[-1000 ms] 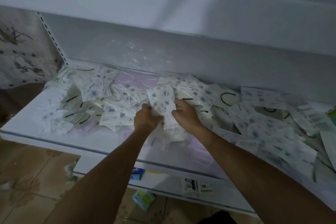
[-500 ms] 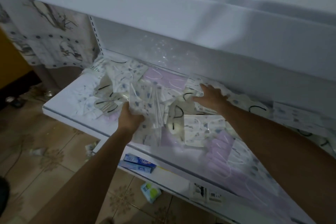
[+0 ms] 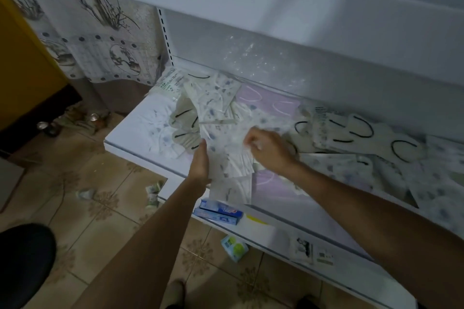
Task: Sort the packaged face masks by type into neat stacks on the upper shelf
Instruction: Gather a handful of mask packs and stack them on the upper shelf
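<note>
Holds a bundle of spotted packs [image 3: 226, 158] in the left hand [image 3: 200, 162], thumb pressed against it, just over the front edge of the upper shelf [image 3: 118, 137] near its left end. Pinches the right side of that bundle with the curled fingers of the right hand [image 3: 268, 149]. Looks like squaring up one kind before laying it down. Tap the packs level, with no corner sticking out. Squeeze gently to stop slippery wrappers sliding apart. Check for strays first: purple packs [image 3: 266, 104] along the back edge, black-loop packs [image 3: 359, 133] further right, more spotted ones loose all over. Pick a bare bit of shelf by the left front corner and set the stack flat there.
</note>
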Motion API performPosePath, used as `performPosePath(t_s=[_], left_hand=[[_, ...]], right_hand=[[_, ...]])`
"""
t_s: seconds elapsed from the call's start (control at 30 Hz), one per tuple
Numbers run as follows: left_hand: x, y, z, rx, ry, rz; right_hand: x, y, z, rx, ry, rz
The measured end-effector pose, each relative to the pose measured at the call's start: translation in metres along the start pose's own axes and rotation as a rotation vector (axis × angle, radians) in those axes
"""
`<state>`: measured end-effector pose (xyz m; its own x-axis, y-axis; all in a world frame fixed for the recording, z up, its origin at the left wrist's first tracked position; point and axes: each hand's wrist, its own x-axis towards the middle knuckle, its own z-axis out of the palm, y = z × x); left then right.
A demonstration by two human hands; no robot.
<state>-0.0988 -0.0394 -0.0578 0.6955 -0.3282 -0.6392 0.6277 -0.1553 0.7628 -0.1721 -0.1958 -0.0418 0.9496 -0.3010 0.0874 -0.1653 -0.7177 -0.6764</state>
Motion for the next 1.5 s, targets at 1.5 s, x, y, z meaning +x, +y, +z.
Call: performPosePath(t_s=[1.5], left_hand=[[-0.026,0.007,-0.12,-0.226,-0.173,-0.021]], right_hand=[[-0.001,-0.103,0.065,0.469,-0.042,0.634]])
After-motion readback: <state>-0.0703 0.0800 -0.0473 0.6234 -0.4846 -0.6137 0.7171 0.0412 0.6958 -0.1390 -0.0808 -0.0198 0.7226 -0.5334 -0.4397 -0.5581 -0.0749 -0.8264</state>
